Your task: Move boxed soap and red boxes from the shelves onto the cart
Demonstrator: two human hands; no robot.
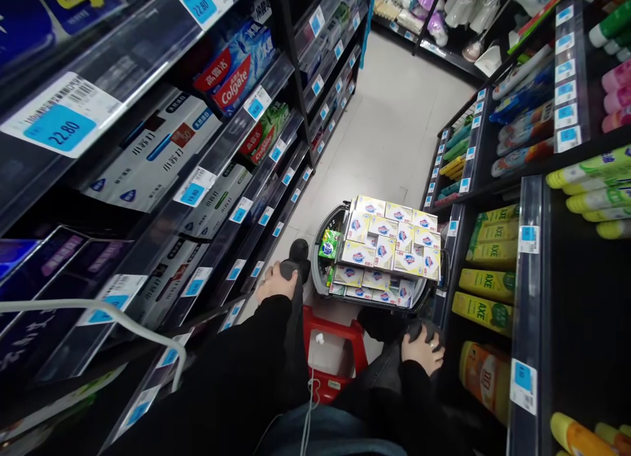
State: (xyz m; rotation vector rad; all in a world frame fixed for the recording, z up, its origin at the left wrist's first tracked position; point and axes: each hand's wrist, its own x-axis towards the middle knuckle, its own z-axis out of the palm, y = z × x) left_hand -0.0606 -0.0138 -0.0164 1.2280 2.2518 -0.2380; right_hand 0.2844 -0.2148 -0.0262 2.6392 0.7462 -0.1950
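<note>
Left hand (276, 283) and right hand (422, 352) rest on the knees (297, 298) at lower centre, fingers loosely curled and empty; the basket's (317, 242) heaped soap boxes (389, 246) warrant top-first lifting.

Our left hand (276, 282) curls over the knee (298, 251), so its fingers are out of sight. The red stool (335, 351) shows only between our legs (296, 331) — the rest is covered. The soap boxes (389, 242) hide most of the basket (318, 239) beneath them. Small print on the price tags (62, 121) is smeared, and the yellow bottles (591, 171) run off the right edge. A white cable (309, 397) drops past the bottom edge.
</note>
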